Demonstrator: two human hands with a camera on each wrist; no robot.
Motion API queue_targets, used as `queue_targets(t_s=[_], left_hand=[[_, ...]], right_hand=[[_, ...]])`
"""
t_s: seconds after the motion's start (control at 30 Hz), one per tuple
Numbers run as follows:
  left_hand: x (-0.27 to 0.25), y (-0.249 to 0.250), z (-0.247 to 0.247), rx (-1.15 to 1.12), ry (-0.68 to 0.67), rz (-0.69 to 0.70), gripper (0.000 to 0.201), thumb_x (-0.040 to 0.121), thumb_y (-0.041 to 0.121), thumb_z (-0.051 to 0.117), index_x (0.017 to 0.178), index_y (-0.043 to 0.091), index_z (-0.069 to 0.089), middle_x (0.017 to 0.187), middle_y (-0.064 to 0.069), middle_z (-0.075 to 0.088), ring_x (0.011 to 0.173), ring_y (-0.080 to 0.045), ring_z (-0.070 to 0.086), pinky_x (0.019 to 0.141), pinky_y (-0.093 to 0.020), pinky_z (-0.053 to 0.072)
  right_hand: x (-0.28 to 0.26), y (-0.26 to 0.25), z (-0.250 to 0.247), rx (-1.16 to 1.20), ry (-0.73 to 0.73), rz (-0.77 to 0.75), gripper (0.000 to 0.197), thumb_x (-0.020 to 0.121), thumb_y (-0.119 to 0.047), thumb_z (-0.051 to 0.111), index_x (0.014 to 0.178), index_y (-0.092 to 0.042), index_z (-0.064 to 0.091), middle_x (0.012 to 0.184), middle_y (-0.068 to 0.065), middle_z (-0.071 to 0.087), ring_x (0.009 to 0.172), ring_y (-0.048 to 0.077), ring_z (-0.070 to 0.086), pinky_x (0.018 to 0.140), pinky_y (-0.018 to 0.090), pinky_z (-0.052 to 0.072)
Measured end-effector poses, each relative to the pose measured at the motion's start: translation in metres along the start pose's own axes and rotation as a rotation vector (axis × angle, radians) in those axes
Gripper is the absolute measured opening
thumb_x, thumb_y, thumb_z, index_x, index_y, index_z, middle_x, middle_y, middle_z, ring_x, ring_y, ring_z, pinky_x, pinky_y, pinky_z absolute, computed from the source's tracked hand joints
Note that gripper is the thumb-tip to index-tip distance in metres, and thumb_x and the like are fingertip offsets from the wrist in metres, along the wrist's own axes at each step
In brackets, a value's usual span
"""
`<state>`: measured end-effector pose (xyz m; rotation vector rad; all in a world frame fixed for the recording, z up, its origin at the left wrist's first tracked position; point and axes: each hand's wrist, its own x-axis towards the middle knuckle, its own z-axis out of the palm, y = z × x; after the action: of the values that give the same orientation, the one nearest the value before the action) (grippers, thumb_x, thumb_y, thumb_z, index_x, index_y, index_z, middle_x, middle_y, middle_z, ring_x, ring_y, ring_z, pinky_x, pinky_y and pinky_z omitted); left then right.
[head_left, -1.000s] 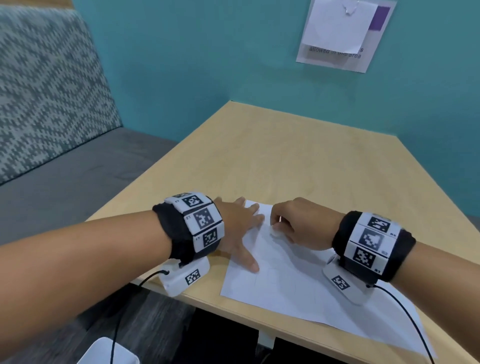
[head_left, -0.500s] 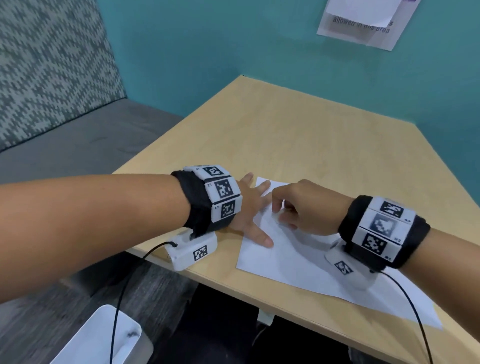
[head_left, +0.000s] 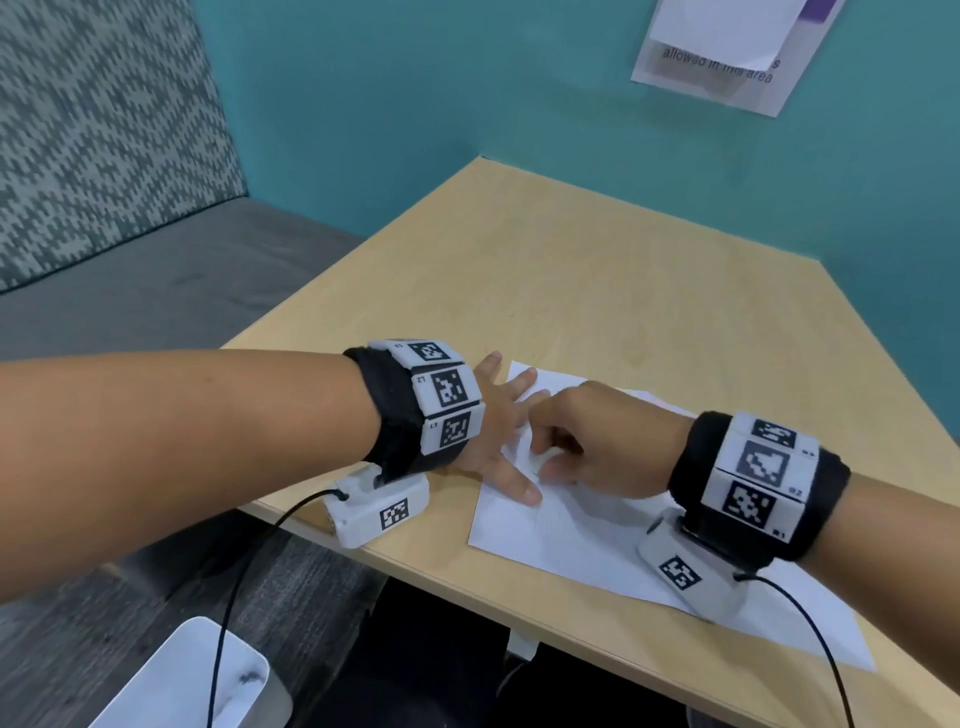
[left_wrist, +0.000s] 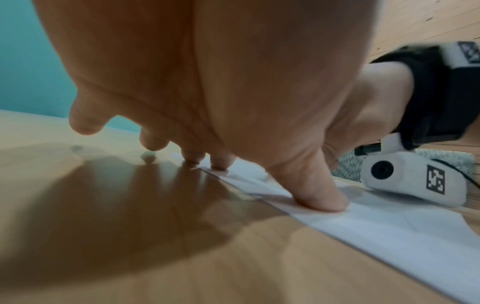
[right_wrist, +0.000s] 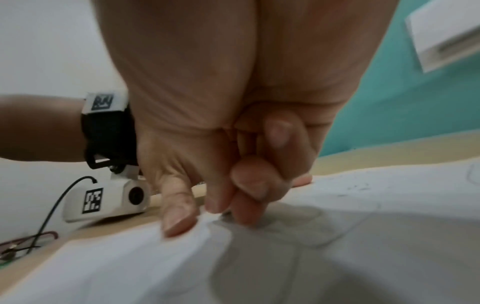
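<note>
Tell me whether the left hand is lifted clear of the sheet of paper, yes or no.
No, the left hand presses its thumb tip down onto the paper, which lies flat on the table.

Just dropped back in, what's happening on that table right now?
A person is working on a white sheet of paper lying flat near the front edge of the wooden table. The left hand is spread flat, thumb and fingertips pressing the sheet's left edge to pin it. The right hand is curled, its fingertips bunched down on the paper beside the left thumb; whether they pinch anything small is unclear. Faint lines show on the sheet.
</note>
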<state>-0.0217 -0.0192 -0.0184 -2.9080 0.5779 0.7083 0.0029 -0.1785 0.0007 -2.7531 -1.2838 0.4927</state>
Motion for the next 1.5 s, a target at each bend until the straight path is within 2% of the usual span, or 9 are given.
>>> queue_targets(t_s=[0.17,0.3,0.37,0.47,0.63,1.07,1.23,1.37,1.5], left_hand=[[0.005,-0.002,0.005,0.038,-0.019,-0.043,0.114,0.078,0.085,0.043,0.156,0.028,-0.016,0.164,0.0,-0.022,0.148,-0.04,-0.021,0.115,-0.061,-0.004],[0.002,0.0,0.002,0.011,-0.02,-0.012,0.11,0.081,0.08,0.047,0.157,0.031,-0.015,0.164,-0.003,-0.022,0.148,-0.037,-0.024,0.114,-0.057,-0.009],[0.003,0.001,0.001,0.005,-0.025,-0.017,0.11,0.081,0.08,0.047,0.156,0.029,-0.016,0.164,-0.003,-0.021,0.148,-0.036,-0.024,0.115,-0.057,-0.009],[0.002,0.001,0.0,0.021,-0.026,-0.045,0.111,0.081,0.082,0.045,0.157,0.028,-0.015,0.165,-0.001,-0.021,0.148,-0.038,-0.022,0.115,-0.059,-0.006],[-0.001,0.004,-0.003,0.004,-0.02,-0.01,0.103,0.083,0.077,0.048,0.158,0.032,-0.007,0.165,-0.001,-0.019,0.149,-0.035,-0.022,0.113,-0.058,-0.007],[0.009,0.0,0.003,0.064,-0.042,-0.059,0.114,0.077,0.086,0.042,0.156,0.028,-0.018,0.164,0.004,-0.022,0.149,-0.038,-0.019,0.114,-0.064,0.003],[0.011,-0.004,0.004,0.043,-0.032,-0.035,0.116,0.076,0.086,0.044,0.156,0.028,-0.017,0.164,0.003,-0.022,0.149,-0.039,-0.02,0.113,-0.066,0.006],[0.01,-0.001,0.001,0.07,-0.052,-0.066,0.114,0.078,0.086,0.041,0.155,0.028,-0.02,0.164,0.003,-0.022,0.149,-0.038,-0.019,0.113,-0.064,0.006],[0.01,-0.003,0.0,0.047,-0.058,-0.048,0.115,0.077,0.085,0.043,0.156,0.029,-0.019,0.163,0.004,-0.024,0.149,-0.038,-0.021,0.113,-0.067,0.005]], right_hand=[[0.01,0.02,-0.012,-0.036,0.077,0.144,0.008,0.081,-0.018,0.068,0.08,-0.021,0.06,0.068,-0.013,0.052,0.07,0.016,0.054,0.06,0.021,0.039],[-0.002,-0.003,-0.002,0.034,-0.018,-0.013,0.032,0.082,-0.016,0.066,0.067,-0.036,0.046,0.061,-0.018,0.048,0.058,0.001,0.048,0.057,0.008,0.038],[0.003,0.006,-0.004,0.018,0.01,0.021,0.023,0.082,-0.017,0.068,0.074,-0.033,0.053,0.064,-0.019,0.049,0.059,-0.002,0.047,0.059,0.01,0.037],[0.01,0.022,-0.009,0.022,0.074,0.125,0.009,0.08,-0.019,0.069,0.08,-0.022,0.061,0.066,-0.014,0.052,0.061,0.003,0.048,0.065,0.025,0.038],[-0.002,0.001,0.0,0.06,-0.011,-0.007,0.035,0.081,-0.017,0.068,0.067,-0.039,0.044,0.062,-0.018,0.049,0.059,-0.001,0.05,0.055,0.011,0.035],[0.003,0.03,-0.014,-0.03,0.09,0.152,0.007,0.08,-0.014,0.065,0.078,-0.02,0.06,0.065,-0.014,0.05,0.068,0.016,0.052,0.055,0.018,0.033],[-0.01,0.001,0.004,0.051,-0.045,-0.03,0.021,0.081,-0.016,0.064,0.073,-0.031,0.051,0.063,-0.016,0.048,0.059,0.001,0.045,0.055,0.015,0.033],[-0.002,0.024,-0.01,-0.046,0.048,0.088,0.012,0.081,-0.017,0.065,0.078,-0.024,0.056,0.067,-0.015,0.051,0.067,0.011,0.05,0.056,0.017,0.035],[-0.011,0.004,0.002,-0.014,-0.06,0.006,0.022,0.082,-0.021,0.065,0.071,-0.032,0.049,0.064,-0.014,0.048,0.059,0.002,0.045,0.055,0.018,0.032]])
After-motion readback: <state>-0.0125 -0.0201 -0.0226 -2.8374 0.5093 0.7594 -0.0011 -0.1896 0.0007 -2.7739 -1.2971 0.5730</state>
